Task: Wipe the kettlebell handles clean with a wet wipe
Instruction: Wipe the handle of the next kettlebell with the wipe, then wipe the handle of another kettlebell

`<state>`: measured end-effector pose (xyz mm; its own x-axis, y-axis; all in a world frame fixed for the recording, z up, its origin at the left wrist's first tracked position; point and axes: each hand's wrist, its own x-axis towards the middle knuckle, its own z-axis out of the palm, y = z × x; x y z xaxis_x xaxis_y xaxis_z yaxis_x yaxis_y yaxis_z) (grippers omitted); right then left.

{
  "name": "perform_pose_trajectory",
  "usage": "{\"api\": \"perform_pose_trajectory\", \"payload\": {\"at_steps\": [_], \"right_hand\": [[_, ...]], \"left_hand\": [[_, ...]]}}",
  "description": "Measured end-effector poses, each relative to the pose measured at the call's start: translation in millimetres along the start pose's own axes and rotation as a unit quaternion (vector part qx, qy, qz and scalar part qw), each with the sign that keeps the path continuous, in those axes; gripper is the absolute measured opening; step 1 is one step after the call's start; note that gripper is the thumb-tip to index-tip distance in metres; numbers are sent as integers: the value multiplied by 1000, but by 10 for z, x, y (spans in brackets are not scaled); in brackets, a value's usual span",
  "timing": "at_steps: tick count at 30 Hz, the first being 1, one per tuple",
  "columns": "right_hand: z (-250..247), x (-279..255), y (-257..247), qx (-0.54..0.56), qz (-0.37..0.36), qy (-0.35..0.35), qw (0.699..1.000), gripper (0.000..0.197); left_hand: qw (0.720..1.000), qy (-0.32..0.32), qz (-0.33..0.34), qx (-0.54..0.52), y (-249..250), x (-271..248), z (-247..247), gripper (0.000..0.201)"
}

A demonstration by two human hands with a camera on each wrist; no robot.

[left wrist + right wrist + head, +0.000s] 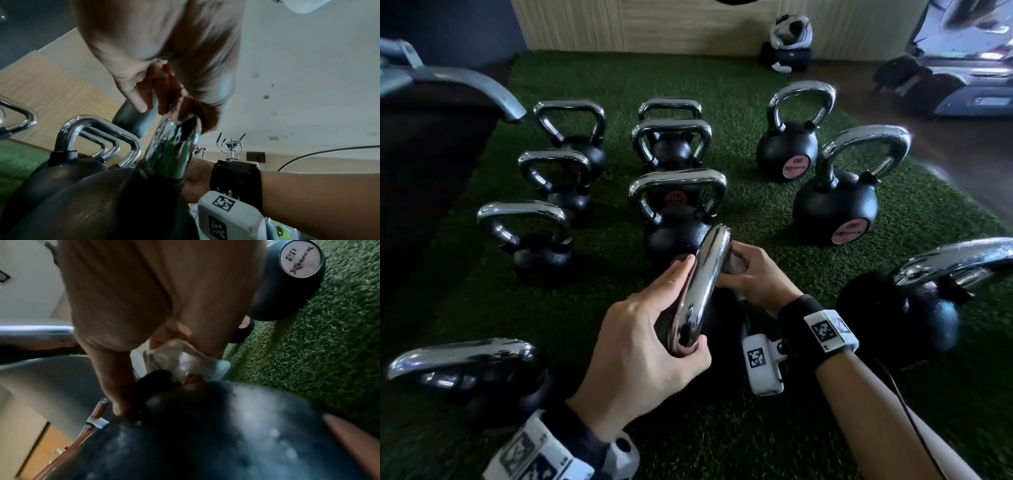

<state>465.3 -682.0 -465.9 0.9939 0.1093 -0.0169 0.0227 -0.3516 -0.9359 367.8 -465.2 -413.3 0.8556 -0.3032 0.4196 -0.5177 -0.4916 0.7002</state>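
On the green turf right in front of me stands a black kettlebell (205, 434) with a chrome handle (705, 284). My left hand (661, 318) grips the near end of that handle, fingers on its left side and thumb underneath. My right hand (753, 274) pinches a crumpled white wet wipe (736, 265) against the handle's right side, near the far bend. The right wrist view shows the wipe (185, 360) bunched in the fingers just above the black ball. In the left wrist view the handle (172, 149) runs down from my left fingers (139, 97).
Several other chrome-handled kettlebells stand in rows on the turf (756, 205), one close ahead (678, 205) and one close at each side (462, 356) (914, 308). A dark bench (431, 137) lies left. A treadmill (962, 68) and a wood panel wall (654, 27) stand behind.
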Motion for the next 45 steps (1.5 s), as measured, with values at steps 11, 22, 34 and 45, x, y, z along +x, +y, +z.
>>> {"api": "perform_pose_trajectory", "payload": {"at_steps": [11, 22, 34, 45], "right_hand": [[134, -731, 164, -80, -3, 265, 961, 36], [116, -945, 28, -93, 39, 252, 962, 25], [-1057, -1899, -532, 270, 151, 252, 917, 34], [-2165, -2036, -362, 60, -23, 285, 956, 59]], "left_hand": [[956, -280, 70, 46, -331, 757, -562, 91], [941, -249, 113, 198, -159, 637, -512, 91], [963, -220, 124, -92, 843, 679, 599, 56], [957, -235, -122, -119, 549, 629, 1975, 70]]}}
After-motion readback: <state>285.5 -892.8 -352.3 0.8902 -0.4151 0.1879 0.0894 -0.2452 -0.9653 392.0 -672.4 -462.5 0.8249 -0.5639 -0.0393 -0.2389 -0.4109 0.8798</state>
